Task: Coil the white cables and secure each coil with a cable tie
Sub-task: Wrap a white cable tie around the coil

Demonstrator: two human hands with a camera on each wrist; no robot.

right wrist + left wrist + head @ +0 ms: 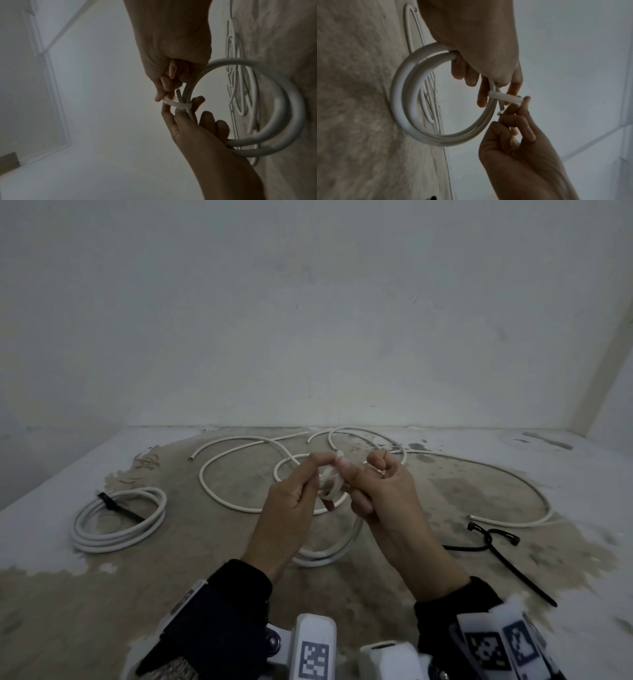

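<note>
above stained floor [212, 559], both hands pinch white tie [505, 99] around coil [406, 108].

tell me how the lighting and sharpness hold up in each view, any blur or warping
Head view: dim and flat, no glare, wide-angle bend at the floor edge; the tied coil reads sharp, the white tie between the hands is smeared. Left wrist view: darker, the held coil soft, left hand in shade. Right wrist view: pale wall glows behind, so right hand is near silhouette.

No readable text anywhere; only black-and-white square code markers [314, 659] on the wrist mounts [493, 645], carrying no letters or numbers.
</note>
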